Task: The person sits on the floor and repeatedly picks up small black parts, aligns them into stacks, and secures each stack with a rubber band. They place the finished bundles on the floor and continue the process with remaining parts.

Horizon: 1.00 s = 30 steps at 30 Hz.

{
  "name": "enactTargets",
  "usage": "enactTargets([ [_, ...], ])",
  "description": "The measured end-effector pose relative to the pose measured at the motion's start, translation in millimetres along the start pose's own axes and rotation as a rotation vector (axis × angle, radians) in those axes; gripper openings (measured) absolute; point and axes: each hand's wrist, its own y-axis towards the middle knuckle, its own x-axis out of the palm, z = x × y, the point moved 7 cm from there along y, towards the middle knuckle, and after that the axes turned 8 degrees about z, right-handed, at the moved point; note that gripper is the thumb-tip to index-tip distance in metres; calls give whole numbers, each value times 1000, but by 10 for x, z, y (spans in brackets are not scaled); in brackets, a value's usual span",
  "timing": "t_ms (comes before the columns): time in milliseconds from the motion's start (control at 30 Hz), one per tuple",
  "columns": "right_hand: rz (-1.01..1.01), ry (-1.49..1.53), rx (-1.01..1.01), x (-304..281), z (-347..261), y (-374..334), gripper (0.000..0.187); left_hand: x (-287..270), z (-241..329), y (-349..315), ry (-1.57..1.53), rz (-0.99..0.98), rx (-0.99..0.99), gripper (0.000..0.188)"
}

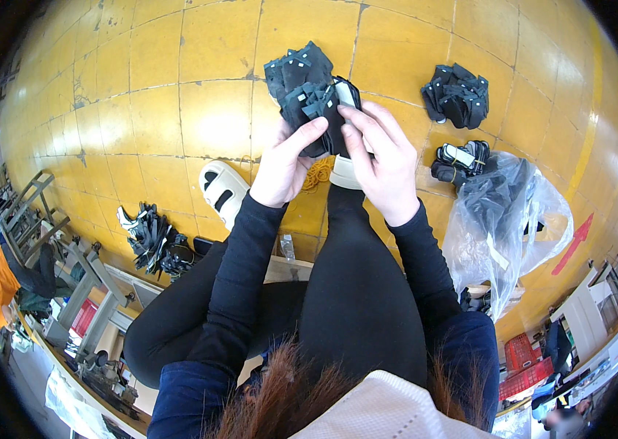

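Between my hands is a bundle of dark fabric pieces with a white paper strip at its right side. My left hand is closed on the bundle's left edge, thumb lying across the front. My right hand grips the right side, its fingertips by the white strip. Just beyond, and partly behind the bundle, lies a pile of dark fabric pieces with small pale tags. Below my hands, a tangle of orange-yellow bands or cord rests on the floor between my sandals.
At the right are another dark fabric pile, a bundle with a white strip and a clear plastic bag with dark contents. More dark pieces lie at left. Metal frames and red crates stand nearby.
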Motion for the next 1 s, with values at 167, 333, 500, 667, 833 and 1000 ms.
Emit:
enactTargets([
  [167, -33, -5, 36, 5, -9, -11, 29, -35, 47, 32, 95, 28, 92, 36],
  [333, -74, 52, 37, 12, -8, 1, 27, -80, 57, 42, 111, 25, 133, 35],
  [500, -46, 4, 10, 6, 7, 0, 24, -75, 71, 37, 33, 18, 147, 32],
  [667, -8, 8, 2, -34, -41, 48, 25, -55, 100, 8, 164, 30, 225, 32],
  [833, -52, 49, 32, 15, -19, 29, 29, -90, 99, 18, 97, 23, 189, 34],
  [1000, 74, 9, -28, 45, -48, -15, 23, -81, 34, 30, 72, 40, 192, 35],
])
